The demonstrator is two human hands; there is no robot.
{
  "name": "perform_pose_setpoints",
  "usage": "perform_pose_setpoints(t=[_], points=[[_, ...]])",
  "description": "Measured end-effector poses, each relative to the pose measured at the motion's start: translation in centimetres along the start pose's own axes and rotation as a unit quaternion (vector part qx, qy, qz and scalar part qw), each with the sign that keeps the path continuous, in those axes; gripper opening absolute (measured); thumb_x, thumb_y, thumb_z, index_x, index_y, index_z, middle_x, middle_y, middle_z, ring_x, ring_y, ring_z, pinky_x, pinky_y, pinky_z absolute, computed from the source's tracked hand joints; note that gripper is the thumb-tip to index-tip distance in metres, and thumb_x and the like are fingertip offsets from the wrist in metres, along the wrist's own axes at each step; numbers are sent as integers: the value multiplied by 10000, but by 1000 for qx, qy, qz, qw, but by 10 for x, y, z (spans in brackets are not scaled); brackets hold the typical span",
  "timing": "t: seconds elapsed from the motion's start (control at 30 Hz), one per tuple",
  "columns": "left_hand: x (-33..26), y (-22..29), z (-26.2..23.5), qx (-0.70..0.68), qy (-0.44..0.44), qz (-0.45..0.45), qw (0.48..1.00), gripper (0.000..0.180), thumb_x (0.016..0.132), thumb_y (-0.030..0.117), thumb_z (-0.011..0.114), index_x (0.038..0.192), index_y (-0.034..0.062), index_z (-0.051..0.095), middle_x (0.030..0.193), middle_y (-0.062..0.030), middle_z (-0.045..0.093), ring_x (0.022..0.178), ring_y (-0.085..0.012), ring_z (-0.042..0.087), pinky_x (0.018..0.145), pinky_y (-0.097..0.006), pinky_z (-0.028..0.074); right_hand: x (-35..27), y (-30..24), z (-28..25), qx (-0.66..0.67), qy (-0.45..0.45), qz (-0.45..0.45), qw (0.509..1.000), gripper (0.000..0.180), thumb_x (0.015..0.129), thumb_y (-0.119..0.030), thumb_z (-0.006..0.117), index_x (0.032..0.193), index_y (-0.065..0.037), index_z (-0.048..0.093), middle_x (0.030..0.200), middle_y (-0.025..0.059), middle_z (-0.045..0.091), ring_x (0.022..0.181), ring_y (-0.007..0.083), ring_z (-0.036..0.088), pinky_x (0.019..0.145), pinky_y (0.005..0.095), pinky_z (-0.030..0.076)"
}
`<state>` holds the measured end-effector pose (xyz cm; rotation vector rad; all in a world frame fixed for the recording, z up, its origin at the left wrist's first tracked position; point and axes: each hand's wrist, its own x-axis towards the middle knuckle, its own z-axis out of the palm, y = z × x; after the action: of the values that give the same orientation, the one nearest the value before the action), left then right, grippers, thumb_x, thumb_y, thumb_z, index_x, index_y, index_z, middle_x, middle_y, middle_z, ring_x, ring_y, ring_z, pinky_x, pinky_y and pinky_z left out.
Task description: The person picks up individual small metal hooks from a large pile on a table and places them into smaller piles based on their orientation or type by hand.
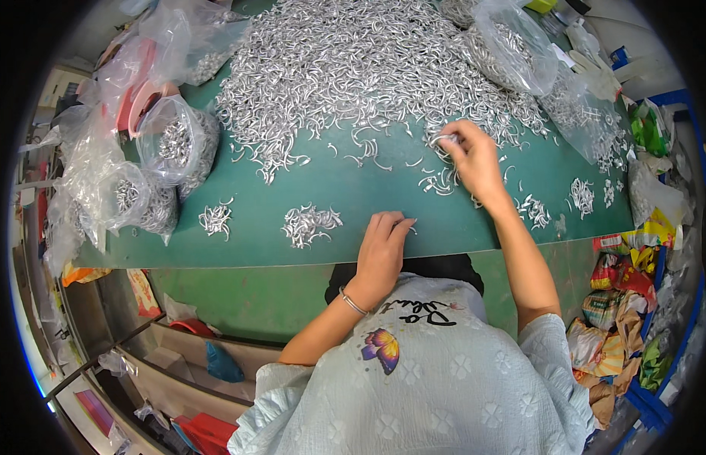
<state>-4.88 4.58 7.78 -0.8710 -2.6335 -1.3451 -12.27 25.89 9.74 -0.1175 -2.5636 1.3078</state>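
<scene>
A broad heap of small, curved silver metal pieces [353,68] covers the far part of the green table [247,189]. My right hand [476,158] reaches to the heap's near edge, thumb and fingertips pinched on curved metal pieces. How many it holds is hidden. Close to the table's front edge rests my left hand [381,246], a bracelet on its wrist. Its fingers are bent and drawn together; what they hold, if anything, I cannot make out. A tiny silver bit lies by its fingertips. Just below my right hand is a loose cluster of pieces [439,182].
Small piles lie along the near side, including one pile [310,226] left of my left hand and another [582,196] at the right. Clear plastic bags of pieces [175,144] crowd the left; another bag [512,49] sits far right. Coloured packages [615,280] fill the right side.
</scene>
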Motion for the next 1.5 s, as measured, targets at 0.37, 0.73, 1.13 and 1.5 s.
perform_pose_setpoints(t=[0.37,0.73,1.13,1.5], points=[[13,1,-10,-7,13,8,1000,275,802,-51,607,1075,-20,598,1047,-146,559,965,-330,533,831,-402,464,-24,-21,-12,-231,35,-104,967,168,762,-54,703,922,-65,653,998,82,589,979,287,526,857,389,391],[65,-31,-8,137,37,-34,989,132,806,48,644,932,18,612,979,-118,558,912,-302,529,759,-392,423,-22,-7,10,-177,-71,-163,968,135,771,-84,695,865,-57,602,953,56,564,933,250,502,812,374,358],[20,1,-20,3,-11,-39,999,155,823,26,640,975,13,615,948,-142,572,879,-333,547,776,-410,437,-58,-21,11,-146,-244,-227,931,60,806,-89,661,828,-71,608,921,60,541,962,260,518,814,379,365],[7,7,1,67,-62,23,996,413,772,68,701,1159,21,566,1206,-129,517,1188,-315,471,954,-446,371,10,-34,59,-132,-147,-225,954,281,790,-89,698,1057,-55,618,1176,83,551,1090,282,506,908,382,412]])
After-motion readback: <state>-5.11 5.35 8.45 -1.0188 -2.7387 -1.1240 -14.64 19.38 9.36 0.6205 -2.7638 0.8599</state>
